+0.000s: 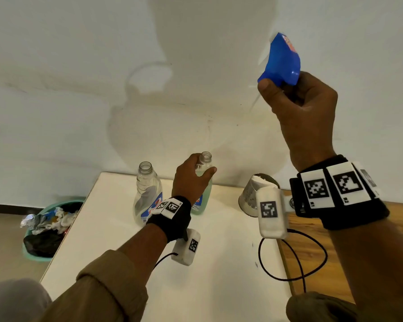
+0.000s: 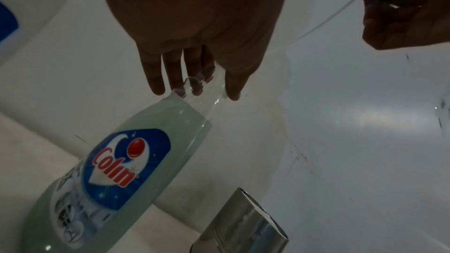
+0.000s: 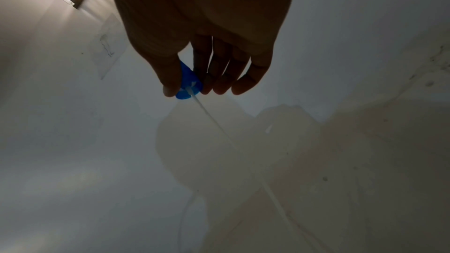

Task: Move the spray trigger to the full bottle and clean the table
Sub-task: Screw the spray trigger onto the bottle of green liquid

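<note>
— Blue plastic spray trigger [image 1: 280,60]?
— Raised high, pinched by right hand [image 1: 303,105] fingers, thin dip tube dangling.
— Full bottle [image 2: 116,170]?
— Far surface [image 1: 219,263] edge; left hand [image 1: 191,180] fingers wrap its clear neck.

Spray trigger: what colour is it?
Blue, with a white dip tube; the trigger shows best in the head view.
</note>
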